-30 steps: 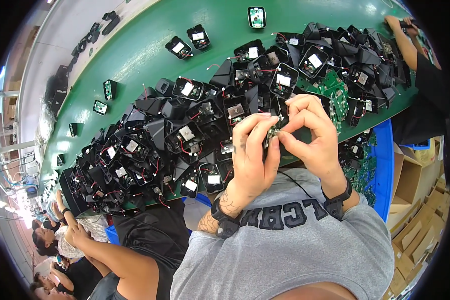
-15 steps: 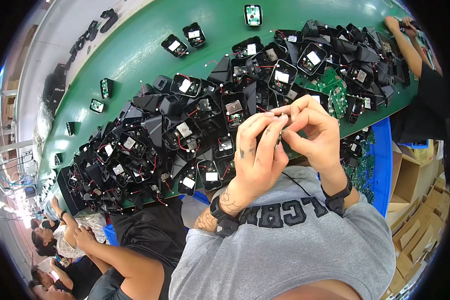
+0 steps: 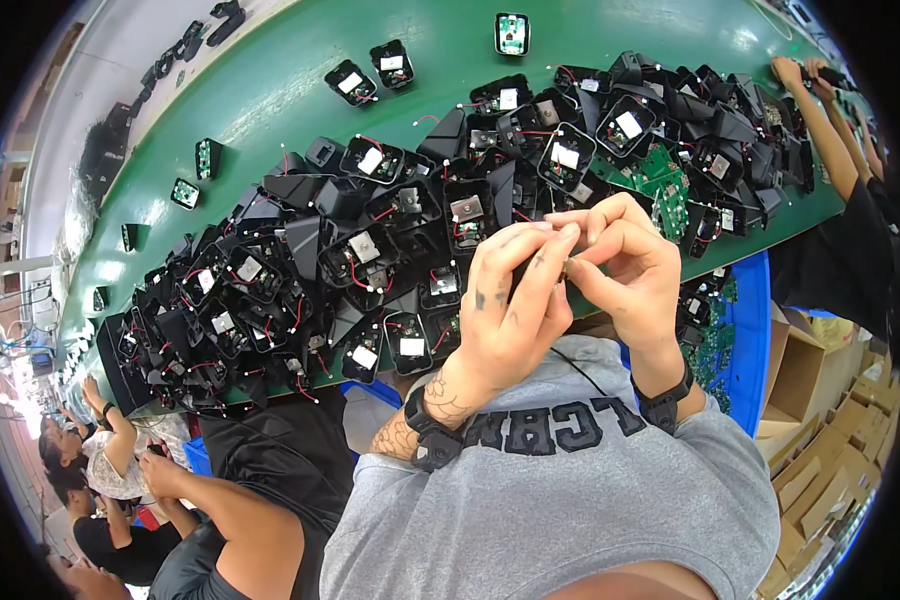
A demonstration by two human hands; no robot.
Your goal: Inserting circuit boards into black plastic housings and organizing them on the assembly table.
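My left hand [image 3: 515, 305] and my right hand [image 3: 625, 265] meet above the near edge of the table, fingertips pinched together. Between them is something small and dark, mostly covered by the fingers, so its kind cannot be made out. Just beyond my hands lies a heap of black plastic housings [image 3: 467, 208], many with a white or silver block inside and thin red wires. Green circuit boards [image 3: 660, 178] rest on the heap, past my right hand.
A blue bin [image 3: 755, 340] holding circuit boards stands right of me, beside cardboard boxes [image 3: 795, 375]. Several single housings [image 3: 512, 35] sit apart on the green tabletop [image 3: 280, 95]. Another person's arms [image 3: 825, 125] reach in at the far right; other people [image 3: 220, 490] sit at the left.
The whole view has shifted slightly. My hands stay pinched together at nearly the same place, with only small finger movement.
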